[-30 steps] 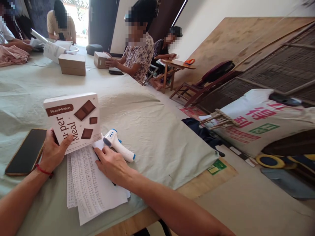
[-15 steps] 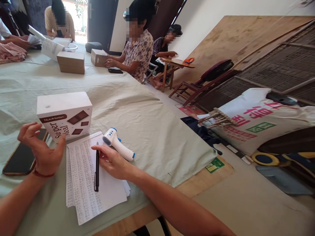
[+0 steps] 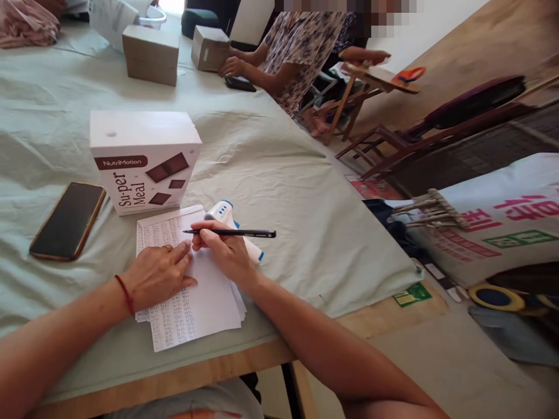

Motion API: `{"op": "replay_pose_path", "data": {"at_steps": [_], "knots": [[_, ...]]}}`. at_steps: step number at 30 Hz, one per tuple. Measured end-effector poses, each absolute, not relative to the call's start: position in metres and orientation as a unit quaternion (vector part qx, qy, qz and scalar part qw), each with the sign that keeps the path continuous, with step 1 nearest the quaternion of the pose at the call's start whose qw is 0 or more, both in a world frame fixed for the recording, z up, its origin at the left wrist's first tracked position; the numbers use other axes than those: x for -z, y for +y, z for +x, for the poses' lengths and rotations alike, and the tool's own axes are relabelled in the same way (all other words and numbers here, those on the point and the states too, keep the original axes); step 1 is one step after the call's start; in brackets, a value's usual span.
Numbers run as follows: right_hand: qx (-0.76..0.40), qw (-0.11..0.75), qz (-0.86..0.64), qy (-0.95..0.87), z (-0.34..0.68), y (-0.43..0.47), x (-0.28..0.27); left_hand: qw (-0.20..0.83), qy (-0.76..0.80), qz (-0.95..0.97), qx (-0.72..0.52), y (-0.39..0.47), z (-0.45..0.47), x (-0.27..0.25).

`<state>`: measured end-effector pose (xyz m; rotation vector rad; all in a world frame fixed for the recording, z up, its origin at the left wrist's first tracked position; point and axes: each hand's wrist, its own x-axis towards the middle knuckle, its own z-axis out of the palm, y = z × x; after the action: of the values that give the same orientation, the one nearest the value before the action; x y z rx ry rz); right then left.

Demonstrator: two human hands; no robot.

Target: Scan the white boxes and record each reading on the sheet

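Note:
Between thumb and fingers, my right hand [image 3: 225, 250] grips a black pen [image 3: 248, 233], its tip pointing left above the sheets. My left hand [image 3: 159, 273] lies flat on the stack of papers [image 3: 213, 305], fingers stretched toward the right hand; a ring and a red wrist cord show. Rows of small handwriting cover the left part of the top sheet. Partly behind my right hand is a white and blue infrared thermometer [image 3: 222, 210]. A white NutriMotion box [image 3: 146, 169] stands upright just beyond the papers. Left of it lies a dark phone [image 3: 67, 221].
A pale green cloth [image 3: 271, 174] covers the table. Across it are two cardboard boxes [image 3: 151, 58] [image 3: 210, 49], a person in a floral shirt [image 3: 301, 41] and another phone [image 3: 240, 84]. Right of the table, a chair [image 3: 393, 142] and a large printed sack [image 3: 502, 215] take up floor space.
My left hand has come from beside the white box down onto the papers. My right hand has turned the pen from upright to nearly level. The view has tilted downward.

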<state>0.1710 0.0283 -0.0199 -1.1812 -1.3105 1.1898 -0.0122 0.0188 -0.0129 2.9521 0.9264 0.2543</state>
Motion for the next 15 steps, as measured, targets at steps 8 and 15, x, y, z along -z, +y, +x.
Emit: {"op": "replay_pose_path", "data": {"at_steps": [8,15], "knots": [[-0.412,0.474,-0.538,-0.562,0.159,0.049,0.027,0.008,0.352,0.935,-0.033,0.008,-0.002,0.005],[-0.350,0.487,-0.530,-0.600,0.167,0.051,0.030,-0.003,0.358,0.932,-0.051,0.007,-0.002,0.008]]}}
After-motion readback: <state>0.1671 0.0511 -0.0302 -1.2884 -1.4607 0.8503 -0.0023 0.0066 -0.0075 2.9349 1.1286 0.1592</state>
